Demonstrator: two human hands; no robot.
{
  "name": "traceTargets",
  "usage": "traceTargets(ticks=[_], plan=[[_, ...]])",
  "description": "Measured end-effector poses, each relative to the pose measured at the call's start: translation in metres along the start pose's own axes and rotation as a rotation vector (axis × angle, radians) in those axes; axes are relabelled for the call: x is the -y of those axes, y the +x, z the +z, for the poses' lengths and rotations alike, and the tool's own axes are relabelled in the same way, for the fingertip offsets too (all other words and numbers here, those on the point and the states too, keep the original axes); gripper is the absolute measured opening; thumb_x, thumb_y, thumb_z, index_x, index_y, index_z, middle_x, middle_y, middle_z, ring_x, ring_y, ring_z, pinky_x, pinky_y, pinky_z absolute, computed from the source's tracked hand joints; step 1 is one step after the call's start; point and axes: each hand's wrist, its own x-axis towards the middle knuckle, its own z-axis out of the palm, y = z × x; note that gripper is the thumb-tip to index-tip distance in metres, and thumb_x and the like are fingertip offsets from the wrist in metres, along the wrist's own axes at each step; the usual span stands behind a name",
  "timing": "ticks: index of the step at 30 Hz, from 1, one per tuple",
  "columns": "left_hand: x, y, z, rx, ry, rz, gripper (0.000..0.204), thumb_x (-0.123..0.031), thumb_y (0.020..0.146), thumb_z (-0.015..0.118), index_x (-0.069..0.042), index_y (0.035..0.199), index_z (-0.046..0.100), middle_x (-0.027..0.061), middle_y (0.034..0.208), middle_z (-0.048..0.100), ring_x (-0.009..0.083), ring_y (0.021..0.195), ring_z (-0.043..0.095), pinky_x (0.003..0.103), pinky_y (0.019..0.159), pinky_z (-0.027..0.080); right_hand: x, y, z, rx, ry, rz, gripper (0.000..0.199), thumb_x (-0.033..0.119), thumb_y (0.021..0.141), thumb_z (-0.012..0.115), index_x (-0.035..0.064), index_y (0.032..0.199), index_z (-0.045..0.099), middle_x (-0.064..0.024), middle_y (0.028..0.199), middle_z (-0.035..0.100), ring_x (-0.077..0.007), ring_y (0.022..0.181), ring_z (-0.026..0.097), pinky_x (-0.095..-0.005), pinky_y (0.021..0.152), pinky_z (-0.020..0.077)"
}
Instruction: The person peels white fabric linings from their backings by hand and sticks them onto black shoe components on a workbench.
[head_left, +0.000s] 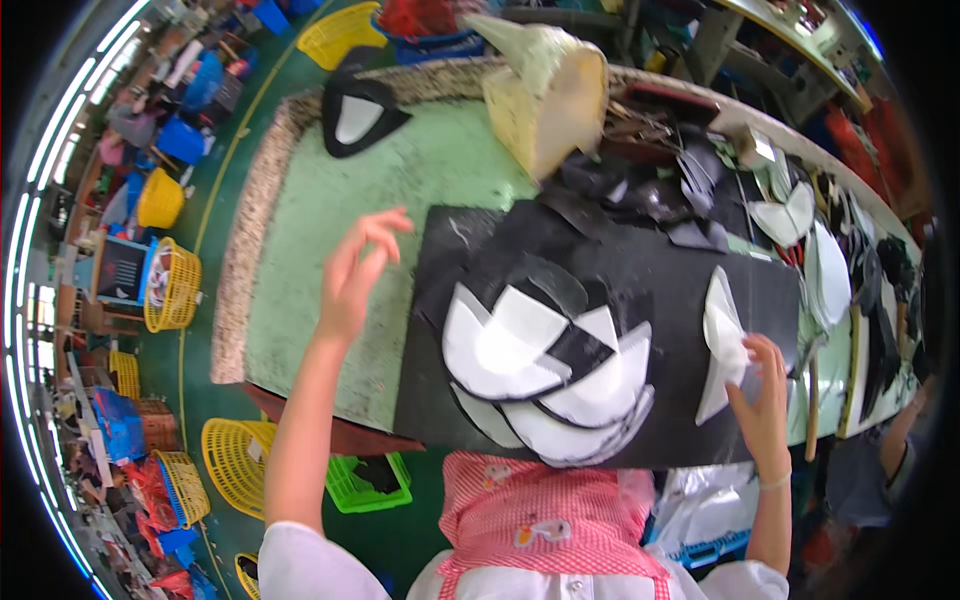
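My left hand (362, 262) hovers above the green tabletop, left of the black mat, with nothing in it and its fingers apart. On the right, my right hand (765, 388) has its thumb and fingers at the edge of a white crescent-shaped piece (722, 335), seemingly gripping it over the mat. Between the hands, several white curved pieces with dark edging (585, 425) overlap in a fan on the black mat (675, 300). Black sheet material (490, 250) lies behind them. At the far left of the table is a black U-shaped piece with a white centre (357, 118).
A yellowish block (545, 100) partly wrapped in plastic stands at the table's back. Dark scraps (650, 190) and more white pieces (825, 270) crowd the right side. A green basket (368, 482) and yellow baskets (238, 455) stand on the floor at left.
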Motion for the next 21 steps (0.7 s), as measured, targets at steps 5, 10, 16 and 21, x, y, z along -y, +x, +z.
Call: traceTargets(ticks=[5,10,16,21], plan=[[0.114,0.089,-0.048,-0.246,0.838,0.193,0.036,-0.006,0.082,0.064,-0.005,0.119,0.061,0.0180,0.132,0.057,0.0362,0.127,0.051,0.042,0.108,0.039,-0.005,-0.014,0.005,-0.040,-0.070,0.054,0.074,-0.009,0.064,0.077,0.0061,0.131,0.050,-0.0115,0.113,0.057,-0.0255,0.097,0.055,-0.0340,0.092,0.0437],[0.187,0.114,-0.096,-0.304,1.154,-0.014,0.035,-0.010,0.080,0.070,-0.008,0.114,0.067,0.0146,0.113,0.062,0.0346,0.110,0.058,0.045,0.094,0.046,-0.017,-0.006,0.012,0.111,0.258,0.281,0.081,-0.009,0.058,0.081,0.0078,0.131,0.050,-0.0065,0.104,0.050,-0.0152,0.075,0.049,-0.0265,0.070,0.0467],[0.120,0.116,-0.086,-0.236,1.145,0.057,0.023,-0.004,0.079,0.068,-0.009,0.101,0.072,0.0086,0.085,0.061,0.0262,0.087,0.061,0.041,0.078,0.049,-0.026,-0.005,0.010,-0.026,0.889,0.349,0.054,-0.009,0.078,0.070,-0.0012,0.128,0.052,-0.0073,0.108,0.063,-0.0093,0.083,0.064,-0.0219,0.067,0.0504],[-0.053,0.064,0.025,-0.131,0.708,0.277,0.033,0.004,0.073,0.062,-0.013,0.100,0.074,0.0058,0.084,0.063,0.0214,0.069,0.060,0.033,0.063,0.050,-0.023,0.003,-0.006,-0.065,0.905,0.499,0.017,0.010,0.095,0.059,-0.0031,0.098,0.069,-0.0034,0.081,0.069,-0.0086,0.069,0.062,-0.0228,0.061,0.0498]])
